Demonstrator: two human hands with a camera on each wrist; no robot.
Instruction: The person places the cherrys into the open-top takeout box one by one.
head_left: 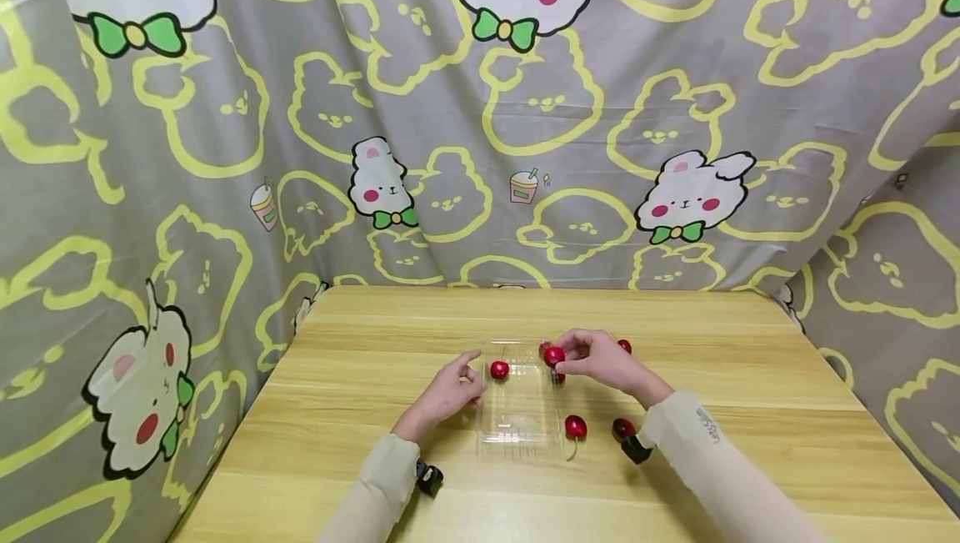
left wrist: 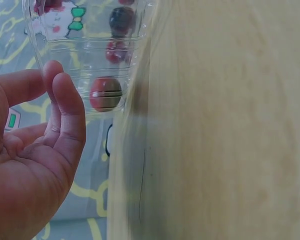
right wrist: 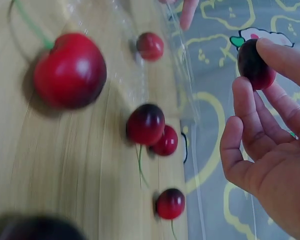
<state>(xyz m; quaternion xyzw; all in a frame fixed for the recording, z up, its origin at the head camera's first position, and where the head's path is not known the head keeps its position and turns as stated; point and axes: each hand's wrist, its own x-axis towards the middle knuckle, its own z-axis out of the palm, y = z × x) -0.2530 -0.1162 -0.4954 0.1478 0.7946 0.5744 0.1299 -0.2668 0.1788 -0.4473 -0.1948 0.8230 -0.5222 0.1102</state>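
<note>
My right hand (head_left: pixel 603 361) pinches a dark red cherry (right wrist: pixel 256 64) between thumb and fingertips, above the right rim of a clear plastic box (head_left: pixel 517 428). In the right wrist view the cherry is off the table. Inside the box, near its far left corner, sits one red cherry (head_left: pixel 499 370). My left hand (head_left: pixel 448 391) is beside the box's left wall, index finger stretched toward the far corner and the others loosely bent. Seen from the left wrist, those fingertips (left wrist: pixel 65 87) are right at the box's rim. Part of the box's right side is hidden behind my right hand.
Several loose cherries lie on the wooden table (head_left: pixel 337 460) right of the box: a stemmed cherry (head_left: pixel 575 427), a darker cherry (head_left: pixel 622 429) beside the right wrist camera, and a cherry (head_left: pixel 625 346) behind my right hand. A patterned curtain (head_left: pixel 450 126) hangs behind the table.
</note>
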